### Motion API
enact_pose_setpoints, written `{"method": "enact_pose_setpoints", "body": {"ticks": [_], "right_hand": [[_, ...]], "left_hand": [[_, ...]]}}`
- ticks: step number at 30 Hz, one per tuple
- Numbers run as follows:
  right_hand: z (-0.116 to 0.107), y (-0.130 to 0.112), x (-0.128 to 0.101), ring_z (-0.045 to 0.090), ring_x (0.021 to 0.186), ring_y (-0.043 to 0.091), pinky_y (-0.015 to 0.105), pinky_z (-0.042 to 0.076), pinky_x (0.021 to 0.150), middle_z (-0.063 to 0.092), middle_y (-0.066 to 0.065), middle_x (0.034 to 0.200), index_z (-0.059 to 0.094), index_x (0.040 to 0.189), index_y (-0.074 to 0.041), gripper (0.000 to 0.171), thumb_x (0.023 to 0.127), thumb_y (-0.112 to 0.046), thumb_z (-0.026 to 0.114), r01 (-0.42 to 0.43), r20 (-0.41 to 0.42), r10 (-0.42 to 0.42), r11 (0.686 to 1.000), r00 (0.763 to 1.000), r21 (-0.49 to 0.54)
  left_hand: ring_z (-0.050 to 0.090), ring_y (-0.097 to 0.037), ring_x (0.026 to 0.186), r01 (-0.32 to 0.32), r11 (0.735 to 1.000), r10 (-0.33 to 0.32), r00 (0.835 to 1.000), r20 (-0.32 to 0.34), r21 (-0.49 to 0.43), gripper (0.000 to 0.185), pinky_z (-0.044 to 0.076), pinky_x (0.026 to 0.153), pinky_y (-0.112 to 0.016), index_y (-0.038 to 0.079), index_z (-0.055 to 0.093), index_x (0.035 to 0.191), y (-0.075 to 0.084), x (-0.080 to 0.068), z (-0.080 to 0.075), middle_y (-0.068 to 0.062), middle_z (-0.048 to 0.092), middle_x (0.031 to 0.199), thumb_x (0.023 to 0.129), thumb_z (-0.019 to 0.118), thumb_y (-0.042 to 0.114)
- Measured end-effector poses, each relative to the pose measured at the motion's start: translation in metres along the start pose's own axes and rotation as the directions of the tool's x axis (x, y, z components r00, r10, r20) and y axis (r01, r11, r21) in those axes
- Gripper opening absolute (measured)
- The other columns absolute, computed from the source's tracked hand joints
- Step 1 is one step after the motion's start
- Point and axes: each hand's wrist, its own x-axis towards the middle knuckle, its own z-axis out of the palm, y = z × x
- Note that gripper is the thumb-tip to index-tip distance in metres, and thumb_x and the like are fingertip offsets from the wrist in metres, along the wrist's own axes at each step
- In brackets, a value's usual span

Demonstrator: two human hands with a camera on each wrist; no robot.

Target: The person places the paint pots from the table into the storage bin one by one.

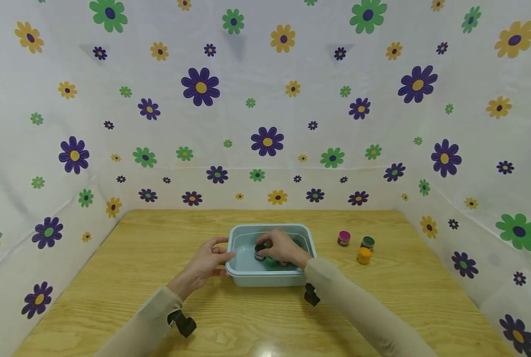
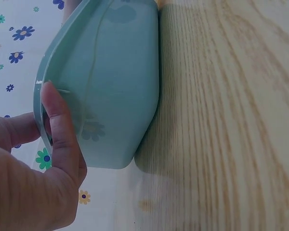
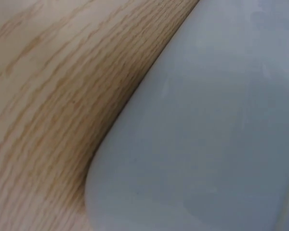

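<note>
In the head view, a light-blue tub [image 1: 270, 280] sits on the wooden table [image 1: 158, 243], and the left hand [image 1: 206, 262] holds its left rim between thumb and fingers. The right hand [image 1: 281, 247] reaches inside and pinches a dark-lidded jar [image 1: 259, 252] within the tub; whether that jar touches the tub's floor cannot be told. Just beside it, partly hidden under the hand, lies a green jar [image 1: 271, 262]. Outside, to the tub's right, stand a magenta jar [image 1: 343, 238], a dark-green-lidded jar [image 1: 367, 242] and, just in front of the latter, an orange jar [image 1: 364, 256]. Behind hangs a white flowered cloth [image 1: 247, 64]. The left wrist view shows the left hand's digits at the tub's rim, beside its smooth outer wall. The right wrist view shows only the tub's outer wall and the table's grain; the right hand's grip cannot be told there.
</note>
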Motion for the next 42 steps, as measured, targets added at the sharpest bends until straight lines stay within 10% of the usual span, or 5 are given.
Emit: {"method": "enact_pose_setpoints", "body": {"ticks": [42], "right_hand": [[-0.019, 0.004, -0.009, 0.059, 0.085, 0.012, 0.029, 0.05, 0.074, 0.065, 0.001, 0.097, 0.067, 0.106, -0.009, 0.022, 0.084, -0.014, 0.065, -0.089, -0.067, 0.098, 0.988, 0.993, 0.126]], "left_hand": [[0.058, -0.035, 0.087, -0.003, 1.0, 0.003, 1.0, 0.003, -0.009, 0.057, 0.053, 0.053, -0.034, 0.01, 0.037, 0.134, 0.002, -0.003, 0.001, -0.016, 0.053, 0.1, 0.084, 0.065, 0.012]]}}
